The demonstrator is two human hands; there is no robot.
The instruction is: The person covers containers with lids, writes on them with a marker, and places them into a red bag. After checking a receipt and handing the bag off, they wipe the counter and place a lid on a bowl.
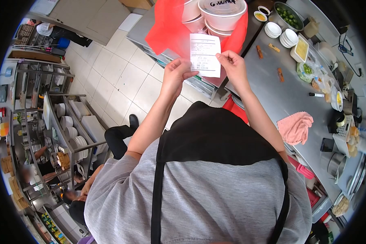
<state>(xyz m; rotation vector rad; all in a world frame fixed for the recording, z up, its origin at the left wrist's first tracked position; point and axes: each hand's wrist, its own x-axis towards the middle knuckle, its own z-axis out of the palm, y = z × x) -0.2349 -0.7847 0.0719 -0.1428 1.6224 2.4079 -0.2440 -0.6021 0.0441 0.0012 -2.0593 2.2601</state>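
Observation:
A printed paper receipt (205, 53) is held up in front of me between both hands. My left hand (176, 76) pinches its lower left edge, fingers closed. At the right edge, my right hand (233, 66) grips it between thumb and fingertips. Right behind the paper stands an opened red plastic bag (168, 25), its sides spread. Stacked white lidded takeaway tubs (223, 18) sit in the bag, and the top lid bears black handwriting. The receipt hides the lower front of the bag and part of the tubs.
To the right, a steel counter (256, 87) carries a pink cloth (295, 127), wooden clothespins (280, 75), stacked white bowls (288, 38) and a bowl of green limes (288, 16). On the left are shelves with plates (78, 147); people are beside and behind them.

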